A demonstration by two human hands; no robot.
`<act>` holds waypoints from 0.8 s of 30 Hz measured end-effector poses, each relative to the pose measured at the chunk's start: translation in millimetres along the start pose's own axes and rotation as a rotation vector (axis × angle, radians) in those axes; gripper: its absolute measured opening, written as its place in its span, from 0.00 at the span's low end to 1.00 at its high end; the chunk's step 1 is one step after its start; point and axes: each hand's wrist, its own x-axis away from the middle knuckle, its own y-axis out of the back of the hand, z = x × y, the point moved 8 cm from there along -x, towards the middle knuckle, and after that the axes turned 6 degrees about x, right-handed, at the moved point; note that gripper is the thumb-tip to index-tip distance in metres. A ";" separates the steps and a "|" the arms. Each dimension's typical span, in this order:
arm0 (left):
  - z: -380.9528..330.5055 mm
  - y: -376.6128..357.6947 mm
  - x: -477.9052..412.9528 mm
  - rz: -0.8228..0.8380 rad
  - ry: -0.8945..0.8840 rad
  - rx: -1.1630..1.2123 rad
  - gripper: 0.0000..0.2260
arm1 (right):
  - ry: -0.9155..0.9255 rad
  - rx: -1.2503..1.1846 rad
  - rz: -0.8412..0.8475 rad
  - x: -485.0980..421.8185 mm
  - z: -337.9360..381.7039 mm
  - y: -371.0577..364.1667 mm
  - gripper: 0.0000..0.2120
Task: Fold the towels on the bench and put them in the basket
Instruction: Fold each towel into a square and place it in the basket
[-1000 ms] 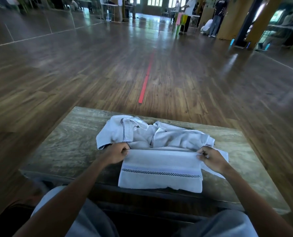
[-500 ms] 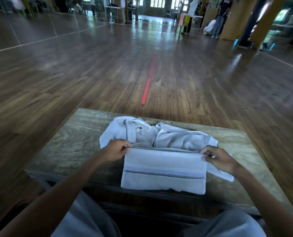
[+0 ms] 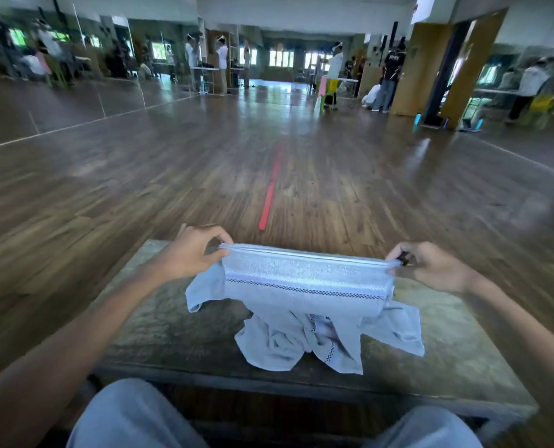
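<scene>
A white towel [image 3: 304, 279] with a dark checked stripe hangs folded in the air above the bench [image 3: 159, 331]. My left hand [image 3: 191, 253] pinches its top left corner and my right hand [image 3: 431, 266] pinches its top right corner, stretching the top edge between them. Below it, a crumpled white towel [image 3: 295, 344] lies in a heap on the bench, partly hidden by the raised one. No basket is in view.
The weathered bench stands on a wide wooden floor with a red tape strip [image 3: 269, 202] running away from it. My knees [image 3: 130, 415] are at the bench's near edge. Several people [image 3: 389, 79] and tables stand far off at the back.
Both hands have lifted the folded towel off the bench and away from me, so it now hangs above the crumpled heap. The camera has tilted upward.
</scene>
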 end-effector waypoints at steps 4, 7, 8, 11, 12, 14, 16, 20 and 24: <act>-7.3 7.4 -4.0 0.107 0.045 0.189 0.07 | -0.027 -0.022 0.091 -1.5 1.5 16.9 0.05; -13.1 11.5 -6.1 0.115 0.039 0.377 0.05 | 0.005 -0.081 -0.050 -3.4 4.4 35.6 0.05; -14.6 14.5 -7.1 0.100 0.035 0.387 0.06 | 0.005 -0.082 -0.025 -2.7 5.0 34.2 0.05; -7.4 15.2 -10.8 0.116 0.053 0.379 0.07 | -0.029 -0.080 0.154 0.1 1.9 18.2 0.06; -2.9 12.1 -10.8 0.142 0.074 0.386 0.08 | -0.035 -0.093 0.164 0.6 0.8 16.5 0.06; 3.7 3.6 -10.7 0.204 0.110 0.398 0.08 | -0.030 -0.122 0.112 -2.3 -0.6 17.8 0.06; 10.5 -2.0 -14.6 0.218 0.139 0.342 0.08 | -0.027 -0.102 0.059 -9.0 -1.2 15.7 0.07; 12.8 8.4 -33.5 0.072 0.109 0.101 0.07 | -0.017 0.012 -0.130 -27.6 -1.7 18.8 0.08; 11.3 18.3 -29.4 -0.122 0.024 0.024 0.05 | 0.020 0.083 -0.356 -24.4 3.4 25.2 0.07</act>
